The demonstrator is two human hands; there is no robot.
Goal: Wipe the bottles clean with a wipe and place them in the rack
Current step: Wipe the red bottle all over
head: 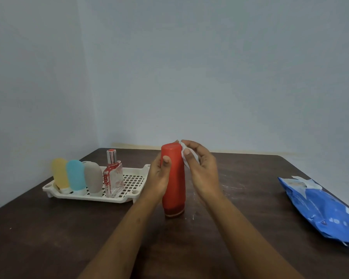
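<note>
A tall red bottle stands cap-down on the dark table, in the middle. My left hand grips its left side, thumb across the front. My right hand holds a white wipe against the bottle's upper right side. The white rack sits to the left and holds a yellow bottle, a light blue bottle, a grey bottle and a clear glass bottle with red markings.
A blue pack of wipes lies at the table's right edge. Pale walls meet in a corner behind the table. The rack's right half shows bare grid.
</note>
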